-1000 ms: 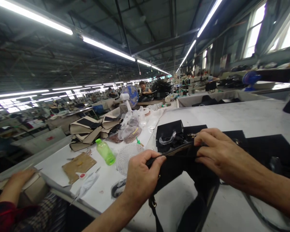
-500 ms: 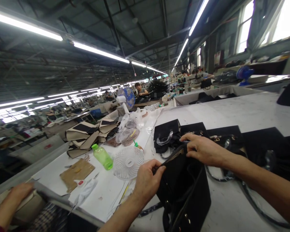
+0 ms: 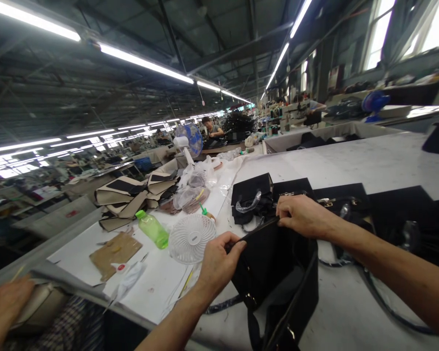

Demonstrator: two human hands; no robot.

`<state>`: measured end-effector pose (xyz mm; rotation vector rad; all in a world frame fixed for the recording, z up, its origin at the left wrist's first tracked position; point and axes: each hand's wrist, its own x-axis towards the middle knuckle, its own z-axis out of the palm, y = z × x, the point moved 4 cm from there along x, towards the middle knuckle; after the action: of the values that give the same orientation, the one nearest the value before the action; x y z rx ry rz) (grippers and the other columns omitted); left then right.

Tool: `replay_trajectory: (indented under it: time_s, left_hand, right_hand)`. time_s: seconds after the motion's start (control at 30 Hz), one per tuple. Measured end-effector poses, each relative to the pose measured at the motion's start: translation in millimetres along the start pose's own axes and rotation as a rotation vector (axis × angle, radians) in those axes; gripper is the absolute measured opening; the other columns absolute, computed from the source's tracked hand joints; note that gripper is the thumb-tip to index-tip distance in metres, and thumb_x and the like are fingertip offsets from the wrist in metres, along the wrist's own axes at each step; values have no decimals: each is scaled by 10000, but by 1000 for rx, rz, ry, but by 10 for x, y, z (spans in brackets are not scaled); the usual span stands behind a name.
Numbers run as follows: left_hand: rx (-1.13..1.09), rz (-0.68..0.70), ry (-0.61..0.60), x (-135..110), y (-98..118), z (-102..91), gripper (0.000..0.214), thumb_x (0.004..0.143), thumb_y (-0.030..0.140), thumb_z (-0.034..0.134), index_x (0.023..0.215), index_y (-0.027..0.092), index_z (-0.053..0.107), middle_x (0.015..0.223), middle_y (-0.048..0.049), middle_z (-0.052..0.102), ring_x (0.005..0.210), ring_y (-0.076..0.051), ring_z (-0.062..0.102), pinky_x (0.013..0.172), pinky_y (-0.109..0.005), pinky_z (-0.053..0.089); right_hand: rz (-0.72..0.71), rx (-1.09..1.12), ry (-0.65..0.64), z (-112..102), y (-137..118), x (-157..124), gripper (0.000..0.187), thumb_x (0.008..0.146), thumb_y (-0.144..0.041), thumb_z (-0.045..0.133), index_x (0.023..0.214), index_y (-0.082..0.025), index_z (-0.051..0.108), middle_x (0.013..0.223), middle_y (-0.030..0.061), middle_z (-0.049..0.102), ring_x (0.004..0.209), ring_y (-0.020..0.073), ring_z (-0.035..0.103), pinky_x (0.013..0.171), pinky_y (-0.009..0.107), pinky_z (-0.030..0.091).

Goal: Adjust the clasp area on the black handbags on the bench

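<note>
White tabletop (image 3: 336, 160), black bag's rim (image 3: 261, 230) within both hands' fingers (image 3: 237, 247) (image 3: 284, 214)

Your left hand (image 3: 219, 261) closes on the rim of the black bag (image 3: 259, 258) at its left end, thumb pressed against the curled index finger, back of the hand facing up. Your left forearm, bare, slants up to that end from the bag's near left side. Your right hand (image 3: 302, 214) grips the rim's far end, knuckles up and fingers bent down. Your right forearm, also bare, reaches in from the bag's right, wrist nearly straight.
</note>
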<state>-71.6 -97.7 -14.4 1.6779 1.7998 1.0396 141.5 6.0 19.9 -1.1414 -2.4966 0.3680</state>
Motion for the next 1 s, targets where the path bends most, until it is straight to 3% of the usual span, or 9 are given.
replay_trajectory:
  time_s: [0.3, 0.57, 0.67, 0.77, 1.0]
  left_hand:
    - [30, -12, 4, 44, -41, -9, 239, 831, 398, 611, 746, 184, 673, 671, 17, 630, 669, -150, 541, 663, -269, 393]
    - [-9, -11, -51, 79, -82, -13, 240, 829, 401, 598, 752, 180, 647, 636, 24, 570, 628, -136, 503, 621, -258, 380]
    - [28, 49, -116, 172, 18, -5, 175, 820, 326, 586, 863, 181, 673, 699, 15, 617, 655, -143, 552, 629, -257, 401]
    - [224, 154, -190, 320, 222, 58, 239, 795, 293, 628, 995, 207, 729, 789, 4, 688, 705, -159, 594, 656, -270, 407]
    - [279, 197, -320, 512, 525, 204, 137, 820, 260, 641, 767, 187, 744, 695, 9, 684, 685, -146, 597, 640, -262, 389]
  right_hand:
    - [104, -31, 7, 7, -25, 12, 237, 758, -100, 711, 594, -199, 571, 766, 23, 679, 729, 181, 625, 651, 282, 409]
    - [134, -30, 10, -3, -20, 0, 249, 780, -73, 707, 636, -184, 536, 658, -46, 582, 669, 144, 558, 633, 265, 405]
    - [138, -22, 11, 10, -11, 10, 260, 802, -99, 718, 637, -181, 536, 656, -53, 567, 670, 140, 554, 650, 271, 425]
    - [135, -12, 13, 19, -6, 17, 258, 812, -121, 728, 643, -180, 543, 656, -53, 558, 668, 140, 547, 653, 275, 431]
    - [113, 81, 26, -22, 7, -29, 231, 753, -60, 712, 703, -191, 528, 663, -59, 559, 663, 145, 547, 620, 263, 392]
